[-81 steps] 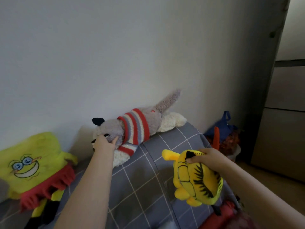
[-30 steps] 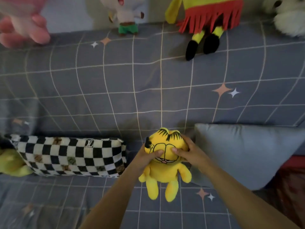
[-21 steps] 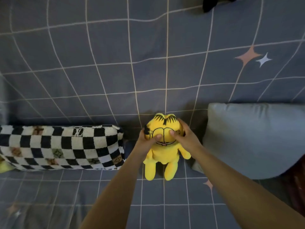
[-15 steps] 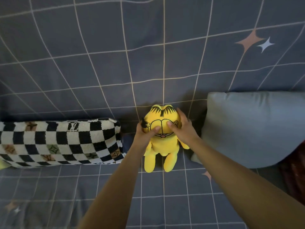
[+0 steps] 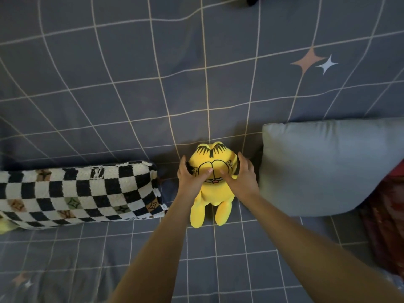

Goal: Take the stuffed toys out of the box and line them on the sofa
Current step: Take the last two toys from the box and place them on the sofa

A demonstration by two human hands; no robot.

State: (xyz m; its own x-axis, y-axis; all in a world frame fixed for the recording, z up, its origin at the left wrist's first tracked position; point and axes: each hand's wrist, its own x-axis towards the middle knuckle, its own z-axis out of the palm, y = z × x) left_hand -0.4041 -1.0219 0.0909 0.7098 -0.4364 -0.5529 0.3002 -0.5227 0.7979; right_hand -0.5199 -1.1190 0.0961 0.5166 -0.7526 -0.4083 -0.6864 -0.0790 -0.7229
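Observation:
A yellow cat stuffed toy (image 5: 213, 194) with black stripes on its head sits upright on the sofa seat (image 5: 218, 259), its back against the grey grid-patterned sofa backrest (image 5: 153, 73). Its legs point toward me. My left hand (image 5: 189, 173) grips the left side of its head, thumb across its face. My right hand (image 5: 241, 176) holds the right side of the head the same way. The box is out of view.
A black-and-white checkered cushion (image 5: 72, 193) lies to the toy's left. A plain grey pillow (image 5: 332, 165) leans to its right. A dark red thing (image 5: 384, 226) shows at the right edge. A black toy foot (image 5: 252, 0) pokes in at the top.
Both hands have lowered the yellow cat toy onto the seat and pushed it back against the backrest between the two cushions. Earlier only my right hand held it, up by the sofa top.

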